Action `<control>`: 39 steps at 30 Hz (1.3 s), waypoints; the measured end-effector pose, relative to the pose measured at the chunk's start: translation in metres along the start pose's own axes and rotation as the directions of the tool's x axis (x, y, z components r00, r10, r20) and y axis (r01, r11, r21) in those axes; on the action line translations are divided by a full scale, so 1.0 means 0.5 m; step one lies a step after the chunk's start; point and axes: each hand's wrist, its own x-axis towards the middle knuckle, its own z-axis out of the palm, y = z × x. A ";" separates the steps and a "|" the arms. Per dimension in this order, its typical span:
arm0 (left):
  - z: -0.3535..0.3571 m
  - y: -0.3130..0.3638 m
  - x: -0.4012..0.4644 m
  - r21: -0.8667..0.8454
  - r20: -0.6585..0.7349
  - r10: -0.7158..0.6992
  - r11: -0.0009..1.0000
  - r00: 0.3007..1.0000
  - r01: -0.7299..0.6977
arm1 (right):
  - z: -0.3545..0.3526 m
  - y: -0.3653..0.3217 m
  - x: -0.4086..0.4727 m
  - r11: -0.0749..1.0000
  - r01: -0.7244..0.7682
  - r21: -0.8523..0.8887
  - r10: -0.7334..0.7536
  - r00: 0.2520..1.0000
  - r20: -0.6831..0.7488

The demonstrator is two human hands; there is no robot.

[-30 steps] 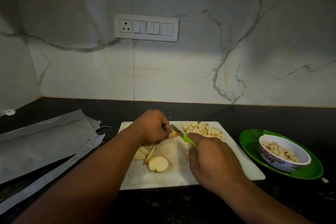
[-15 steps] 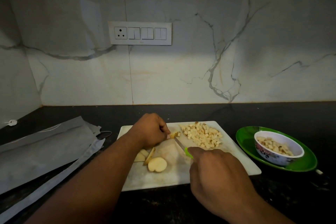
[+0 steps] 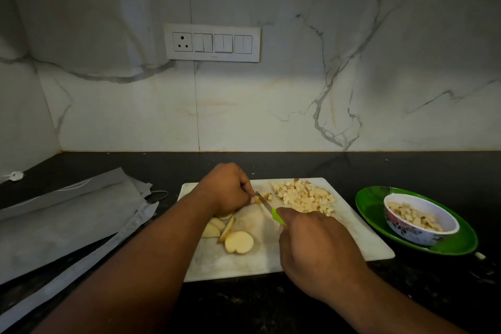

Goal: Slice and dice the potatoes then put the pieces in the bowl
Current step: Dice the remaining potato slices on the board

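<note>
The right hand [image 3: 320, 249] is closed around the green handle of a knife [image 3: 267, 206], and the blade points up-left to the left hand [image 3: 226, 188]. The left hand has curled fingers and pins a small potato piece [image 3: 264, 196] on the white cutting board [image 3: 360, 241], with the blade touching this piece. Just right of the blade lies a heap of diced potato [image 3: 305, 195] on the far part of the board. Near the left wrist lie several potato slices [image 3: 234, 236], one round and flat. To the right of the board stands a bowl [image 3: 421, 218] with diced pieces inside, on a green plate [image 3: 374, 203]. On the dark counter [image 3: 271, 163] at left lies grey folded cloth [image 3: 67, 214]
</note>
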 end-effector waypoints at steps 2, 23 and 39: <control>-0.001 -0.001 0.000 -0.006 0.002 0.005 1.000 1.000 -0.005 | -0.012 -0.002 -0.027 0.999 0.033 -0.028 -0.033 0.999 0.027; -0.009 -0.008 0.003 -0.003 0.022 -0.044 0.999 0.999 0.045 | -0.016 -0.022 -0.049 0.999 -0.014 -0.050 0.017 0.998 0.063; -0.013 -0.015 0.002 -0.047 0.017 -0.062 0.997 0.998 0.063 | 0.005 -0.018 -0.012 1.000 -0.029 0.007 0.029 1.000 0.010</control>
